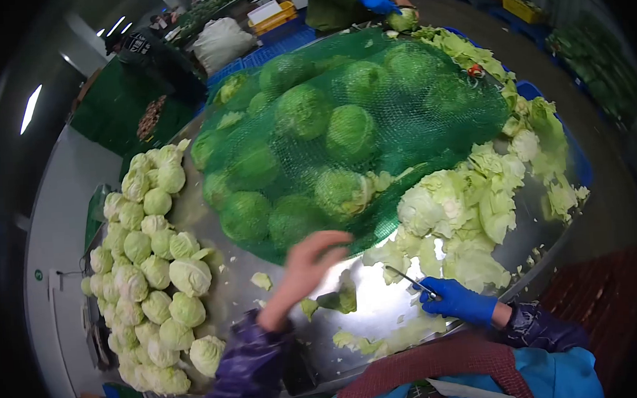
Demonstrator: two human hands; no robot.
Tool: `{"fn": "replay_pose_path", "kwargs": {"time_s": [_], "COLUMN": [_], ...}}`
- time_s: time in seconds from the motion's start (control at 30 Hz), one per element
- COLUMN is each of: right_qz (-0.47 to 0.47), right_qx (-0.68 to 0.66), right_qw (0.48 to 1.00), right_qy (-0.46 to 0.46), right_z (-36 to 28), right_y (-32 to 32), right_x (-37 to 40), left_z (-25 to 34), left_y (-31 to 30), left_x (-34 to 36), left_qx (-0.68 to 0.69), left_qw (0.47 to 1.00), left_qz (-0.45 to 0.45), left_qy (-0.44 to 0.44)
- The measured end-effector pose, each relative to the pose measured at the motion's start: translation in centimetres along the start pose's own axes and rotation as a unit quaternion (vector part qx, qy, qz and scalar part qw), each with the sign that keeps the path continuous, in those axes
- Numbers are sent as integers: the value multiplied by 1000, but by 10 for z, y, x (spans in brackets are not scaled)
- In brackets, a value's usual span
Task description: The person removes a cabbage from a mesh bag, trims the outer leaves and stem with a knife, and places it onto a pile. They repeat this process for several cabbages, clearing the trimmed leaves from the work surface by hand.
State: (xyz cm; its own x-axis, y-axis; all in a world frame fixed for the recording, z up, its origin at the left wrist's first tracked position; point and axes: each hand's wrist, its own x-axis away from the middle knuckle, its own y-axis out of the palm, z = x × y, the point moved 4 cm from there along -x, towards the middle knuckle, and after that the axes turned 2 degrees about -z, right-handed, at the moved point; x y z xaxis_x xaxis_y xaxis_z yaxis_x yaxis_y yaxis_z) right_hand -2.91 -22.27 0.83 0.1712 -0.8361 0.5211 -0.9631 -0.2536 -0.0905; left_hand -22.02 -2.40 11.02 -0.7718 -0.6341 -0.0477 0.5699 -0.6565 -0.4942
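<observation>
My left hand (309, 267), bare and a little blurred, reaches over the near edge of a green mesh bag (432, 144) with its fingers apart and nothing in them. Inside the bag lie several green cabbages (351, 133). In a blue glove, my right hand (456, 301) is closed on the handle of a knife (405, 275), whose thin blade points up and left over the metal table (371, 287). Loose pale cabbage leaves (472, 203) are heaped just beyond that hand, to the right of the bag.
Trimmed cabbages (155, 271) are piled along the table's left side. Across the table, another person's blue-gloved hand (379, 2) is at a cabbage (403, 20). A blue bin (577, 157) stands at the right edge. A white sack (225, 44) and yellow crate (274, 15) are behind.
</observation>
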Motion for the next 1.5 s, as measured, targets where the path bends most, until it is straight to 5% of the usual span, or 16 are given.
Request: {"fn": "replay_pose_path", "kwargs": {"time_s": [0.07, 0.13, 0.23, 0.37, 0.4, 0.5, 0.7, 0.77, 0.87, 1.0, 1.07, 1.17, 1.23, 1.3, 1.5], "right_qz": [58, 55, 88, 23, -16, -42, 341, 334, 350, 286, 339, 321, 298, 295, 256], "right_qx": [6, -31, -69, -73, -29, 22, 145, 109, 50, -50, -5, -34, -21, 103, 383], "right_qw": [995, 997, 990, 997, 999, 997, 923, 930, 920, 956, 927, 928, 929, 924, 871], "right_qy": [-80, -52, -82, -11, 19, 67, -105, -105, -171, -49, -158, -187, -218, -221, -170], "right_z": [0, -1, 1, 10, 12, 31, 29, 25, 24, 12, 6, 0, 1, 5, -12], "right_y": [-9, -15, -22, -17, -16, -28, -87, -84, -75, -66, -64, -52, -35, -21, -7], "right_x": [0, 5, 4, 2, 0, -3, 12, 17, 17, 25, 32, 32, 31, 34, 44], "left_z": [0, -39, -73, -25, -57, -93, -75, -76, -81, -66, -4, 8, -3, -28, -18], "left_y": [35, 20, -3, -1, -5, -5, 34, 33, 35, 37, 44, 72, 98, 125, 130], "left_x": [-48, -95, -127, -123, -130, -137, -137, -129, -109, -60, -33, 6, 27, 45, 39], "left_qx": [-179, -277, 33, 22, 206, 63, 98, -15, 38, 48, -21, 14, -4, -57, -26], "left_qw": [975, 953, 970, 928, 909, 964, 983, 995, 983, 979, 991, 989, 995, 993, 989], "left_qz": [18, 35, -13, -14, -1, -61, -84, 9, 92, 110, 119, 126, 96, 75, 89], "left_qy": [130, -115, -240, -371, -362, -252, -131, -98, -155, -165, 63, 81, 18, -65, -114]}}
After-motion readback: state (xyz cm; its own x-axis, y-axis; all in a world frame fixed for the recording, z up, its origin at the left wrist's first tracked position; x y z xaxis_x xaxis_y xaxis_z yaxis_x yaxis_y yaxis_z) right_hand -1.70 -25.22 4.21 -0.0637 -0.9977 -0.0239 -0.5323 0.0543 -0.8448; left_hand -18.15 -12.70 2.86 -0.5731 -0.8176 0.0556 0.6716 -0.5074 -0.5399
